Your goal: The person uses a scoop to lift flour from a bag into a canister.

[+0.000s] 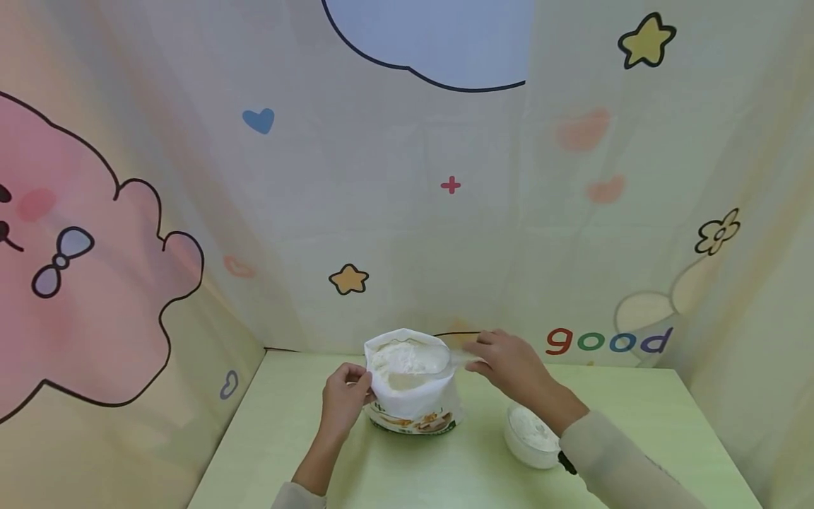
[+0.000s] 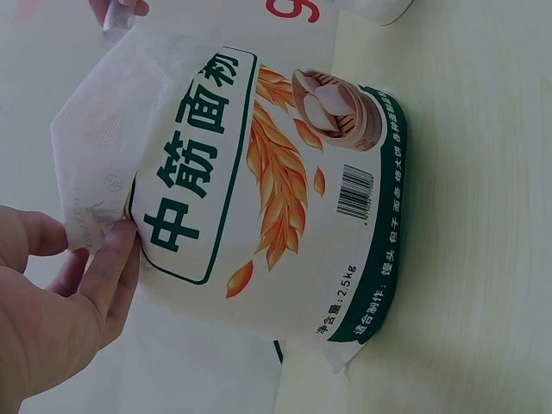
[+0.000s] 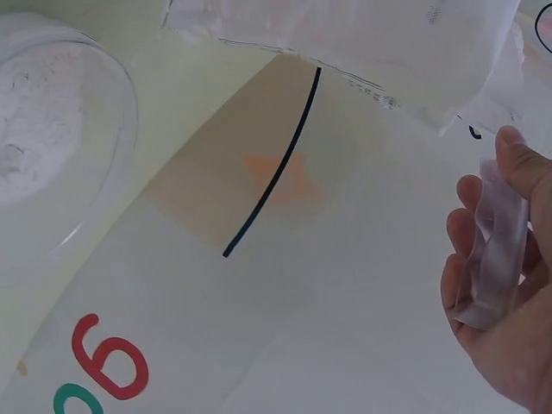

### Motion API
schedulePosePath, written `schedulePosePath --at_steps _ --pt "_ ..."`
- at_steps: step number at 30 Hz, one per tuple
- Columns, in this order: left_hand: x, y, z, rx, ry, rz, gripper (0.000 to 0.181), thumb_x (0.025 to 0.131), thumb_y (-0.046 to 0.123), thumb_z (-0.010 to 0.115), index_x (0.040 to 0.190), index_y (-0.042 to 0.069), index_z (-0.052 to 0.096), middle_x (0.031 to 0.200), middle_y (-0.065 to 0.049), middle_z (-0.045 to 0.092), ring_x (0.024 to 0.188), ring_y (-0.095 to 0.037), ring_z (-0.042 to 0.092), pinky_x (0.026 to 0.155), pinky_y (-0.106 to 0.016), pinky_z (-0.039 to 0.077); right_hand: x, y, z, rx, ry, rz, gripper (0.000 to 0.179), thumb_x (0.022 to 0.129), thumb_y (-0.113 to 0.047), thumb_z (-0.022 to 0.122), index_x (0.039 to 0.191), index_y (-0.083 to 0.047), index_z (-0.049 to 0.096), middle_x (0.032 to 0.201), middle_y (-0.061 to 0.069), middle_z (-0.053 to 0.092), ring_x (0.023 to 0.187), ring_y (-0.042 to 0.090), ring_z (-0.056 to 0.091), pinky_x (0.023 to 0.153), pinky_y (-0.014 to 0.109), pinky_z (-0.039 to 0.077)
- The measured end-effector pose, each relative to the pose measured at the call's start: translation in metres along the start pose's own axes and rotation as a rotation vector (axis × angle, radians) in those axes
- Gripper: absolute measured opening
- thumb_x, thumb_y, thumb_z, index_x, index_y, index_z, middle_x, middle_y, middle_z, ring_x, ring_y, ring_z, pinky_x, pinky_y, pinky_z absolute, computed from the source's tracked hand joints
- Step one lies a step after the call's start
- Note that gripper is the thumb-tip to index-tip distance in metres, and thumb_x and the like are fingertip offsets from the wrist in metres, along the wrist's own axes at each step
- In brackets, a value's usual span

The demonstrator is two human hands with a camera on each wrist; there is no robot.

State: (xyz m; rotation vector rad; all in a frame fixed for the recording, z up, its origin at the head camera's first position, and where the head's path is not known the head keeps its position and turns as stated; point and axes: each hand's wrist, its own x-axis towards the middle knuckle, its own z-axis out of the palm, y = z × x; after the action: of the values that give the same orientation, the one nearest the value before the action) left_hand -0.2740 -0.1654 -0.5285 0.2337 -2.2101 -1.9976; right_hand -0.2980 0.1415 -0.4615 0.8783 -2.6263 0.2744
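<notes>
A white flour bag point(image 1: 416, 403) stands upright with its top open and its rim folded out, white flour point(image 1: 405, 359) inside. Wheat and Chinese lettering show on its front in the left wrist view. My left hand point(image 1: 343, 401) pinches the bag's left rim between thumb and fingers. At the bag's right side, my right hand point(image 1: 509, 362) grips the clear plastic handle point(image 3: 493, 250) of what looks like a scoop, its far end over or in the bag's mouth. A clear bowl point(image 1: 526, 456) holding white flour sits on the table below my right forearm.
The pale yellow-green table point(image 1: 483, 488) ends at the back against a printed cloth point(image 1: 407, 233), which also hangs at both sides. The bag stands close to this back cloth. A small black object point(image 1: 567, 463) shows at my right sleeve beside the bowl.
</notes>
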Motion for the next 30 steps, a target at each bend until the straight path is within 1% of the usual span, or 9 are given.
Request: schedulePosePath --at_steps 5,10,18,23,26,30 --pt "0.0 -0.001 -0.001 -0.002 0.004 0.006 0.014 0.098 0.007 0.064 0.102 -0.007 0.063 0.091 -0.014 0.062 0.071 -0.016 0.07 0.068 -0.028 0.068 -0.01 0.002 0.009 0.05 0.066 0.036 0.033 0.089 -0.028 0.081 0.119 -0.017 0.076 0.104 0.001 0.072 0.095 0.021 0.066 0.076 0.037 0.063" --pt "-0.001 -0.001 -0.002 -0.006 -0.003 0.0 0.015 0.099 0.007 0.064 0.103 -0.007 0.062 0.092 -0.014 0.061 0.072 -0.016 0.07 0.069 -0.029 0.068 -0.015 0.002 0.012 0.069 0.09 0.053 0.035 0.089 -0.029 0.081 0.121 -0.017 0.076 0.104 0.001 0.071 0.093 0.019 0.065 0.074 0.035 0.063" --pt "0.002 -0.005 -0.001 0.01 -0.011 -0.017 0.016 0.1 0.006 0.062 0.106 -0.009 0.062 0.094 -0.013 0.062 0.072 -0.014 0.069 0.071 -0.031 0.068 -0.014 0.003 0.006 0.065 0.09 0.032 0.034 0.087 -0.028 0.082 0.119 -0.017 0.076 0.103 0.001 0.073 0.095 0.02 0.067 0.077 0.037 0.064" --pt "0.001 -0.002 -0.002 0.004 -0.011 -0.008 0.016 0.1 0.007 0.063 0.106 -0.008 0.062 0.093 -0.013 0.062 0.072 -0.014 0.069 0.07 -0.03 0.068 -0.014 0.006 0.003 0.063 0.1 0.014 0.034 0.088 -0.028 0.082 0.12 -0.017 0.076 0.103 0.0 0.072 0.095 0.02 0.067 0.077 0.037 0.064" --pt "0.0 -0.001 -0.001 -0.006 -0.009 0.003 0.015 0.099 0.007 0.063 0.104 -0.007 0.063 0.093 -0.013 0.062 0.071 -0.015 0.07 0.07 -0.029 0.068 -0.016 0.009 0.001 0.072 0.111 0.014 0.034 0.089 -0.029 0.081 0.12 -0.017 0.076 0.104 0.0 0.072 0.096 0.02 0.067 0.077 0.037 0.064" --pt "0.0 -0.002 -0.001 -0.009 -0.007 0.014 0.014 0.098 0.006 0.063 0.102 -0.007 0.063 0.092 -0.014 0.061 0.072 -0.016 0.07 0.069 -0.029 0.068 -0.02 0.012 -0.003 0.09 0.132 0.019 0.035 0.088 -0.028 0.081 0.12 -0.015 0.076 0.102 0.0 0.071 0.094 0.02 0.067 0.076 0.036 0.064"
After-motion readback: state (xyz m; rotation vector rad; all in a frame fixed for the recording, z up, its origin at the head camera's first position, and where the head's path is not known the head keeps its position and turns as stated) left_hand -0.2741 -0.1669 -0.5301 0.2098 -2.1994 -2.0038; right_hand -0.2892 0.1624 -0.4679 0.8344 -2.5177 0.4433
